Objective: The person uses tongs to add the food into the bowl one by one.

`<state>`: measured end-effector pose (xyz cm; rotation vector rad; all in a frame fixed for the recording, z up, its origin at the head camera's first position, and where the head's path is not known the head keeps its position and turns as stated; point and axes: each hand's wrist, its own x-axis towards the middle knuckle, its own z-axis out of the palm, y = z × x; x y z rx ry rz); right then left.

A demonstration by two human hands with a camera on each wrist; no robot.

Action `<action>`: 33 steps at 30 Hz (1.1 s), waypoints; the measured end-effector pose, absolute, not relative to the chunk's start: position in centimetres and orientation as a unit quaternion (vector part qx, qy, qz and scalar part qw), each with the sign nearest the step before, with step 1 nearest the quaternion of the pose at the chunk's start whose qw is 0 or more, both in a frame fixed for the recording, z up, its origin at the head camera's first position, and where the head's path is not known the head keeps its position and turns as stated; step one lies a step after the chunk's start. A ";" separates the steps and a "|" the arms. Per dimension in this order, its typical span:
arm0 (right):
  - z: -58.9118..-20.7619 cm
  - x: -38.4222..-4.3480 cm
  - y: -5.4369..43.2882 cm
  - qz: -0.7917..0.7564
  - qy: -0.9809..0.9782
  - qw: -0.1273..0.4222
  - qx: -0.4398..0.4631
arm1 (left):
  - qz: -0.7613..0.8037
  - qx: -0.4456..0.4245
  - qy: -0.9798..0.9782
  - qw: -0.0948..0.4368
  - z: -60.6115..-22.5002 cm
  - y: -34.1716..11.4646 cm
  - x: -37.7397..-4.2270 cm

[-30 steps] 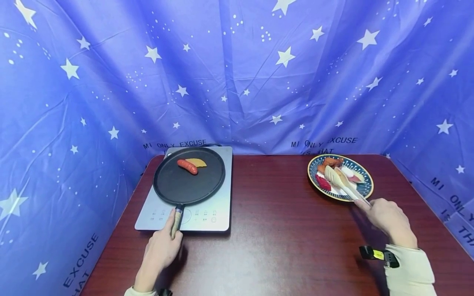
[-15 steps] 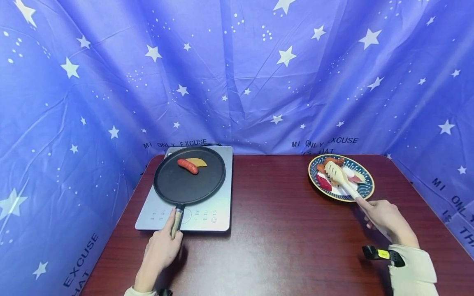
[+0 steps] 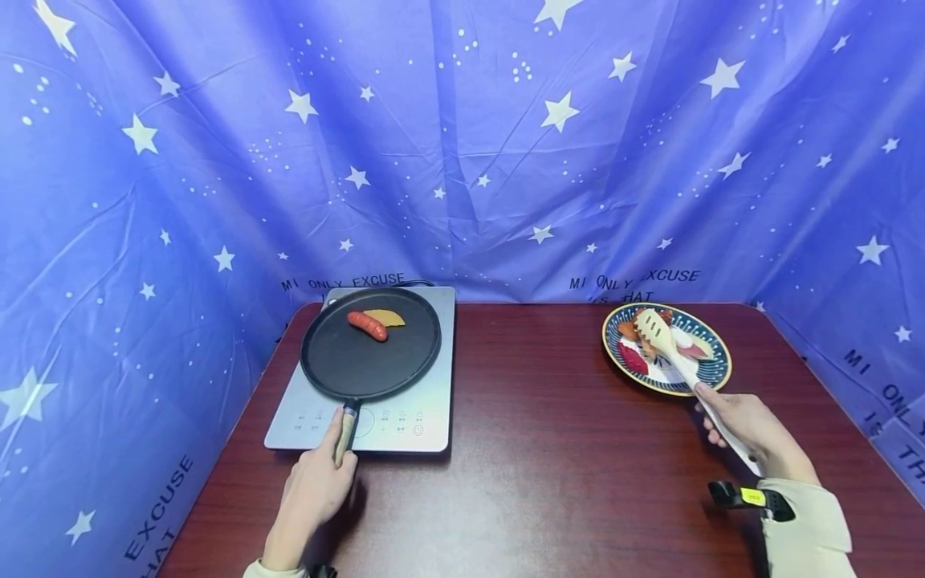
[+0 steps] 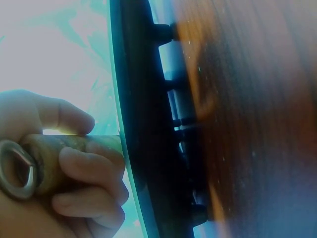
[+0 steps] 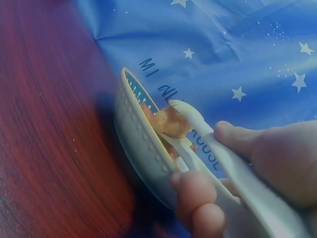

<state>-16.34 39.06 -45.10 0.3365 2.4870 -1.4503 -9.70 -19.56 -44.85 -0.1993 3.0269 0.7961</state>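
My left hand (image 3: pixel 312 486) grips the handle (image 3: pixel 344 440) of a flat black pan (image 3: pixel 361 365). A metal ring (image 4: pixel 30 181) hangs at the handle's end in the left wrist view. On the pan lie a scored red sausage (image 3: pixel 368 326) and a yellow half-round piece (image 3: pixel 388 318). My right hand (image 3: pixel 755 429) holds pale tongs (image 3: pixel 679 361), slotted head over the patterned plate (image 3: pixel 611 343). Between the tongs' tips, in the right wrist view, is a browned, lumpy food piece (image 5: pixel 172 123), close over the plate's rim. Thumb and fingers press the two arms from opposite sides.
The pan sits on a silver induction cooker (image 3: pixel 433 417) at the table's left. On the plate are a red piece (image 3: pixel 633 358), a white rounded piece (image 3: pixel 682 338) and other food. A blue star-printed curtain (image 3: pixel 499 160) encloses the dark red table (image 3: pixel 535 449).
My right hand has turned the tongs, so the slotted face shows more and the long handle now appears beneath the hand. The left hand, pan and sausage have stayed in place.
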 end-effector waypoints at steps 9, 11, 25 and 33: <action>-45.5 -16.0 39.9 -0.560 0.812 0.125 0.105 | 0.255 -0.065 0.965 0.007 -45.0 -19.5 -9.6; -45.3 -16.0 40.0 -0.570 0.805 0.126 0.103 | 0.253 -0.065 0.965 0.005 -45.0 -19.5 -9.6; -44.6 -16.3 40.0 -0.616 0.773 0.140 0.064 | 0.251 -0.065 0.966 0.000 -44.8 -19.5 -9.7; -44.2 -16.4 39.3 -0.623 0.769 0.139 0.045 | 0.254 -0.065 0.965 0.000 -44.9 -19.4 -9.7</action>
